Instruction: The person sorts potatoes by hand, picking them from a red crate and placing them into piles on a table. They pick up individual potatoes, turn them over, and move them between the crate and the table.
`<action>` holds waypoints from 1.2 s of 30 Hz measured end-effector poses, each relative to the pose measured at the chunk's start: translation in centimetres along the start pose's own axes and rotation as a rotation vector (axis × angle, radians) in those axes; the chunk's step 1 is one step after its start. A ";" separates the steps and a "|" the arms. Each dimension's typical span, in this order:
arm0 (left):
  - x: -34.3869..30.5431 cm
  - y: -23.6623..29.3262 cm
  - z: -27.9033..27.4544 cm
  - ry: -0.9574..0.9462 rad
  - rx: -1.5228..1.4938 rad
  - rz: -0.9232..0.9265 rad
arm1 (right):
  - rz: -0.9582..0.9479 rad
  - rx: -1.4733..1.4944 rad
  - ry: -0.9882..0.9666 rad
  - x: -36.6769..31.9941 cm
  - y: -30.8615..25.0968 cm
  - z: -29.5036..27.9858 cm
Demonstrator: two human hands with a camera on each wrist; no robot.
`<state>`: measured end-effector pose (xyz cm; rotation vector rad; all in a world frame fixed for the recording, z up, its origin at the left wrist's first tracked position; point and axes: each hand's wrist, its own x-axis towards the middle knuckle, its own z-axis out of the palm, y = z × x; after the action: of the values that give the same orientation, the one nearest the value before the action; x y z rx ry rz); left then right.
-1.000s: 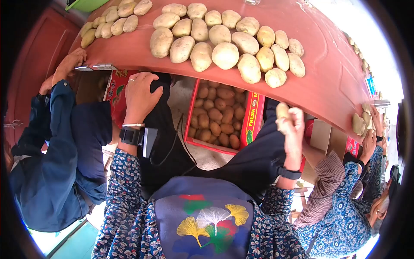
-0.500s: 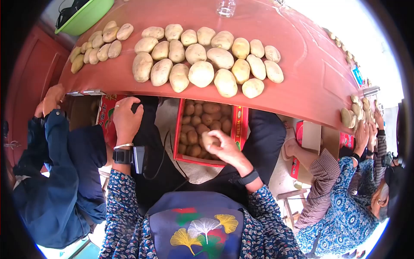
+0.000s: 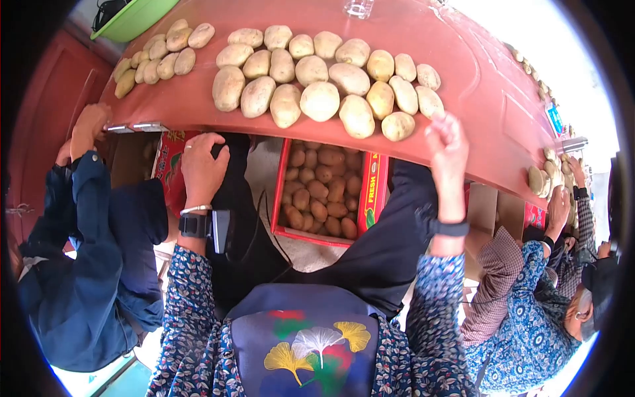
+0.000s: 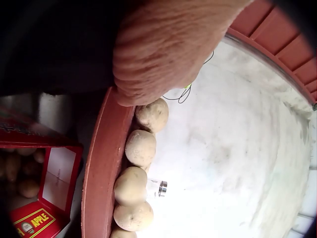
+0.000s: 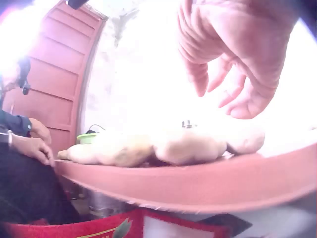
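My right hand (image 3: 448,149) is raised at the table's front edge, its fingertips close to a pale potato (image 3: 430,102) at the right end of the spread-out potatoes. In the right wrist view, the fingers (image 5: 237,99) are loosely bent above the potatoes (image 5: 190,146), with nothing between them. My left hand (image 3: 204,169) rests on my left knee, fingers loosely bent and holding nothing. Between my legs, below the table edge, a red cardboard box (image 3: 374,192) is filled with brownish potatoes (image 3: 317,192).
The red table (image 3: 489,139) curves across the front. At its left lies a smaller potato group (image 3: 165,65), near a green basin (image 3: 135,20). A glass jar (image 3: 358,8) stands at the back. People sit on both sides, their hands at the table edge; more potatoes (image 3: 539,180) lie at the right.
My right hand held a potato near the table edge, then lowered it over the box; now it is back up at the table without one. The left hand has stayed on the knee.
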<state>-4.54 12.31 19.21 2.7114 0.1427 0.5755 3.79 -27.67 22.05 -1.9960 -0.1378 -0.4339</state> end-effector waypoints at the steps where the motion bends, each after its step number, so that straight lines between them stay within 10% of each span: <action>1: 0.0 0.0 0.0 0.010 0.023 -0.007 | -0.044 -0.137 -0.040 1.8 -0.1 -0.5; 10: -0.1 0.3 -0.3 0.011 -0.018 -0.028 | -0.223 -0.664 -0.067 6.2 3.6 0.2; 19: 0.2 0.2 -0.2 -0.034 0.021 -0.050 | 0.050 -0.592 -0.099 6.1 3.1 1.0; 36: -0.1 0.3 -0.4 -0.017 0.004 -0.043 | -0.039 -0.687 -0.155 -1.1 0.7 -1.3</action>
<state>-4.81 12.10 19.63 2.7090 0.1980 0.5401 2.68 -29.07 21.58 -2.7083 -0.1359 -0.3797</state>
